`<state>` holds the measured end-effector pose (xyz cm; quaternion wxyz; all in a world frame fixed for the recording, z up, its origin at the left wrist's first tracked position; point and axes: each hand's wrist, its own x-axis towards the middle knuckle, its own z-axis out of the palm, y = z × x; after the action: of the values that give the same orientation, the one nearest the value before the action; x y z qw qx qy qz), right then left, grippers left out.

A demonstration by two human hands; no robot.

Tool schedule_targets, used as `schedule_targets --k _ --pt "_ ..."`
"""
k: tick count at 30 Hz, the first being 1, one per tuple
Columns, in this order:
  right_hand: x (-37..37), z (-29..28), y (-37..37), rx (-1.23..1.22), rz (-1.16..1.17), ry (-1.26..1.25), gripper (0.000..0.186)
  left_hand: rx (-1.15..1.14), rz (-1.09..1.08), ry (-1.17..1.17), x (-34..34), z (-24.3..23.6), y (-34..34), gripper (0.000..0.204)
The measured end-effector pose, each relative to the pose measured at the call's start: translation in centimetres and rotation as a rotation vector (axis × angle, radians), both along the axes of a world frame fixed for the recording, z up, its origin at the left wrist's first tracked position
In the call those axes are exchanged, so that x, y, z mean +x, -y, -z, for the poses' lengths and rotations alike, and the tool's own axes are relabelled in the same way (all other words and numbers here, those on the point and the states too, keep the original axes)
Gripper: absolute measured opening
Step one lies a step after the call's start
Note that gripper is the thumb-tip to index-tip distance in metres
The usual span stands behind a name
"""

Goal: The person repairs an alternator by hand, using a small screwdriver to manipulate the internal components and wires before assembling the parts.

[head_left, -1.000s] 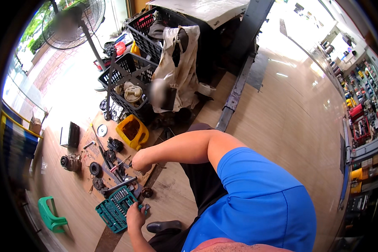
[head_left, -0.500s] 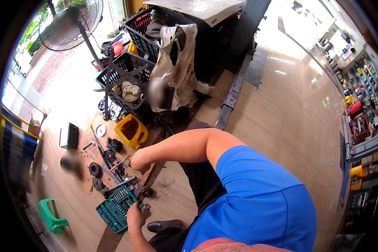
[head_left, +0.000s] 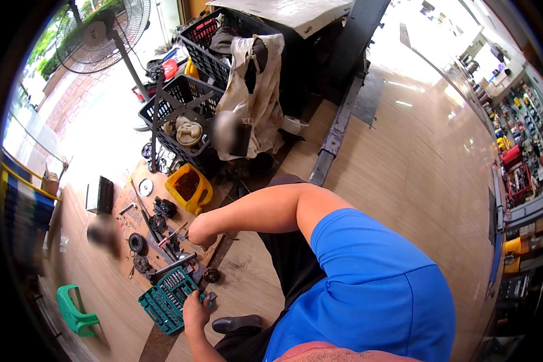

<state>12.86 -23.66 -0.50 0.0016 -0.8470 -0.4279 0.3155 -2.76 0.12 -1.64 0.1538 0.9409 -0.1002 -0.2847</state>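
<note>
My right hand is curled closed over the right edge of a brown board on the floor. Its fingers face away and hide whatever they hold. Just left of it lies a thin tool with a reddish handle, among dark metal parts. Nearer to me, my left hand is closed at the right side of an open teal socket set case. A small grey and teal piece shows at its fingertips, too small to name. Beside the case sits a round, rusty-dark part.
A cut-open yellow jug stands at the board's far edge. Behind it are black crates of parts and a stained cloth. A green stool, a black box and a fan stand leftward; a metal beam runs right.
</note>
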Motion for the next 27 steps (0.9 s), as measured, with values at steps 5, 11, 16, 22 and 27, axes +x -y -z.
schedule_targets --k 5,11,16,22,27 --pt "-0.08 -0.41 -0.03 0.009 -0.005 0.008 0.037 -0.003 -0.006 0.004 -0.09 -0.16 -0.02 0.034" --pt "0.04 0.41 0.02 0.027 -0.026 0.026 0.037 -0.012 -0.017 0.001 -0.08 -0.07 0.02 0.035" --pt "-0.12 0.31 -0.07 0.016 0.004 0.017 0.038 -0.012 -0.036 -0.013 -0.10 0.06 -0.07 0.036" --pt "-0.32 -0.21 -0.08 0.008 0.022 0.002 0.040 -0.014 -0.020 -0.010 -0.12 -0.16 -0.17 0.036" --pt "-0.21 0.39 0.10 0.021 0.008 0.015 0.040 -0.013 -0.004 -0.001 -0.05 0.13 -0.11 0.036"
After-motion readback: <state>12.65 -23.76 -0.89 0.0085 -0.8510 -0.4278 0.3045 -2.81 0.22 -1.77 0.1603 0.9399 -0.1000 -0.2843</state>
